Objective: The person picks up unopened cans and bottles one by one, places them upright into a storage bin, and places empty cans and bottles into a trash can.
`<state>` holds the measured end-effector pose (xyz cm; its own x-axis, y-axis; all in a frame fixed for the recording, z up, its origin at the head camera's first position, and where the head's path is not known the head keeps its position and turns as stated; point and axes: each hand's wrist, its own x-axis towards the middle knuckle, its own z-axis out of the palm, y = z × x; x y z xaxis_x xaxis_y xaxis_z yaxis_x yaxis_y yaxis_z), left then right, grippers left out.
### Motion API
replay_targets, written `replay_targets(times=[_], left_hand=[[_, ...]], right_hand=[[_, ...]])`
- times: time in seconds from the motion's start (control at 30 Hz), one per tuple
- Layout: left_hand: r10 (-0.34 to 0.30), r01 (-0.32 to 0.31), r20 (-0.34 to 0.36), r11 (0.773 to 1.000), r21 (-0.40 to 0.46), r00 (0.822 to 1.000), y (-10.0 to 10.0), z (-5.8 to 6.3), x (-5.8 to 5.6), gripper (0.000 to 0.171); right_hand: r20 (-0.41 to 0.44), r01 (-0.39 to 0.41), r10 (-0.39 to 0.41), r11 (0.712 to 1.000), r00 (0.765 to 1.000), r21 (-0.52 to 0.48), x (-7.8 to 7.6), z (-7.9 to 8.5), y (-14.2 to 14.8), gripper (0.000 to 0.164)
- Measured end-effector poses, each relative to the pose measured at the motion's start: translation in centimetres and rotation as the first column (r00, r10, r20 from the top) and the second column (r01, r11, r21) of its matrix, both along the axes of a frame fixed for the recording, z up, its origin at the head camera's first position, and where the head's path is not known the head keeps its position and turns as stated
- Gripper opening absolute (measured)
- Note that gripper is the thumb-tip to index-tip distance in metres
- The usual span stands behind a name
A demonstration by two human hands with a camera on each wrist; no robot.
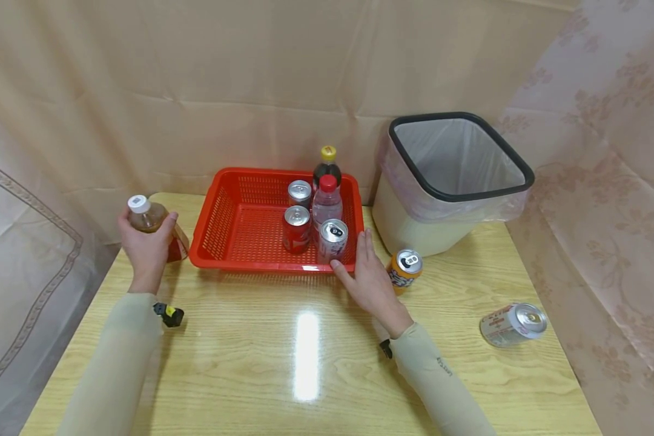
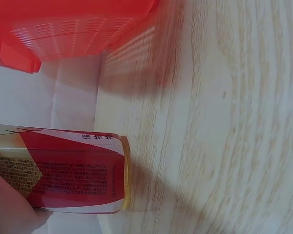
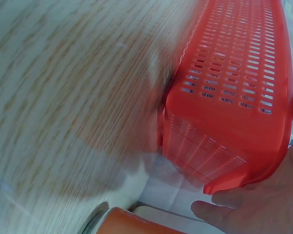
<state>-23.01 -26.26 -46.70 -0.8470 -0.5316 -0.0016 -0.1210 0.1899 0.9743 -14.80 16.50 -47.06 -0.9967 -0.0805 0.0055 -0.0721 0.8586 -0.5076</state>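
My left hand (image 1: pixel 148 245) grips a bottle (image 1: pixel 140 206) of amber drink with a white cap, left of the red basket (image 1: pixel 251 266). In the left wrist view the bottle's red label (image 2: pixel 78 175) shows near the table's far edge; whether its base touches the wood I cannot tell. My right hand (image 1: pixel 372 284) touches the basket's front right corner, its fingers straight along the right side and the thumb at the front rim. Inside the basket stand a red can (image 1: pixel 297 233), a pale can (image 1: pixel 332 242), a silver-topped can (image 1: pixel 300 192), a clear red-capped bottle (image 1: pixel 327 206) and a dark yellow-capped bottle (image 1: pixel 328 158).
An orange can (image 1: pixel 404 269) stands just right of my right hand, before a cream bin (image 1: pixel 403 212) with a black rim and clear liner. Farther right, a pale can (image 1: pixel 509 327) is near the table's right edge. A beige curtain (image 1: pixel 251 91) hangs behind the table.
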Motion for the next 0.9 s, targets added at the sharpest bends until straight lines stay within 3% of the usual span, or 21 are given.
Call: replay_targets(times=[0.1,0.23,0.4,0.67,0.9], left_hand=[[0.021,-0.021,-0.005,1.000,-0.001,1.000,0.0,-0.1,0.0,0.084],[0.059,-0.059,-0.071,0.998,-0.007,0.996,0.1,-0.3,0.0,0.080],[0.062,-0.062,-0.102,0.998,0.001,0.993,-0.1,-0.2,0.2,0.078],[0.090,-0.097,-0.153,0.995,-0.039,0.984,-0.1,1.3,0.6,0.078],[0.068,-0.076,-0.232,0.997,-0.028,0.970,0.5,3.6,1.8,0.073]], right_hand=[[-0.002,-0.001,0.001,1.000,1.000,0.001,0.0,0.0,0.0,0.104],[-0.002,-0.001,0.001,1.000,1.000,-0.004,0.0,0.0,0.0,0.104],[-0.005,0.000,0.000,1.000,1.000,-0.005,0.0,0.0,0.0,0.105],[-0.012,-0.005,0.005,1.000,1.000,0.001,0.1,0.1,0.0,0.103],[-0.021,-0.007,0.007,1.000,1.000,-0.003,0.2,0.1,0.0,0.103]])
